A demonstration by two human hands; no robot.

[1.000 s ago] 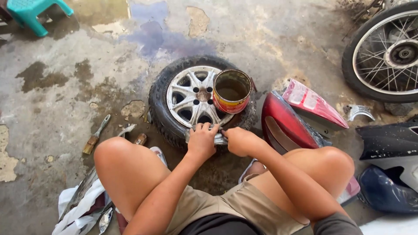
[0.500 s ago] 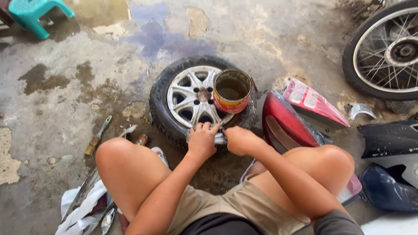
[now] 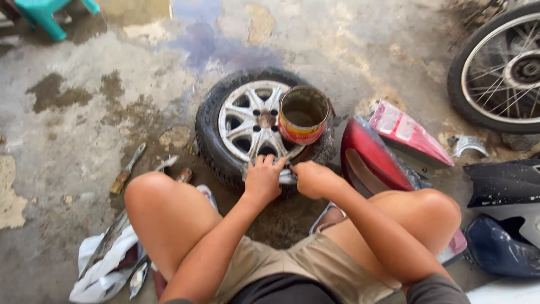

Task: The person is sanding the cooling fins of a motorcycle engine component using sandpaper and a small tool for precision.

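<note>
Wheel (image 3: pixel 253 126) lies flat on the stained concrete floor (image 3: pixel 84 73) straight ahead of the crouching person, a small black rubber tyre around a silver cast rim with curved spokes and a dark hub. Almost nothing has changed over the last second: both hands remain at the near edge of the tyre in the same place, and only the view has shifted a little, so the work on that near edge looks to be continuing rather than finishing. The left hand (image 3: pixel 263 179) lies palm down with fingers spread over the tyre's near rim, pressing on a pale grey metal piece (image 3: pixel 287 177) that pokes out between the two hands. The right hand (image 3: pixel 311 178) is closed into a loose fist just beside it, apparently gripping the same piece, though what it is cannot be made out because the hands cover most of it.

A rusty tin can (image 3: pixel 304 115), open-topped with a red and yellow band, rests on the far right side of the tyre, its inside dull brown. To the right lie glossy red plastic body panels (image 3: pixel 388 149), then dark blue and black ones (image 3: pixel 500 225), and a spoked wheel (image 3: pixel 503 67) stands at the corner. To the left, a brush with a wooden handle (image 3: pixel 128 169) lies on the floor near a crumpled white cloth (image 3: pixel 104 264). A turquoise plastic stool (image 3: pixel 50 14) stands well apart at the top left.
</note>
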